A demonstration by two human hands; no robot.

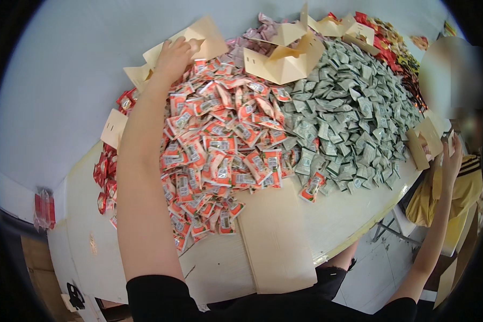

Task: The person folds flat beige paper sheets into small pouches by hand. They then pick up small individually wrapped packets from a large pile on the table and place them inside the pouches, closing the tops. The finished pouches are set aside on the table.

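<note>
Left hand (174, 58) at cream card sheet (211, 36), grip unclear; right hand (453, 156) beside folded card divider (416, 149), closure indeterminable; orange-white packets (220, 145) between.

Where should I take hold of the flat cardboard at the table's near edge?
Probably pinch the flat cardboard at its near right corner, coming from the person's side: that corner seems to overhang the table, so its underside should be reachable, while orange-and-white packets crowd its far end.
</note>
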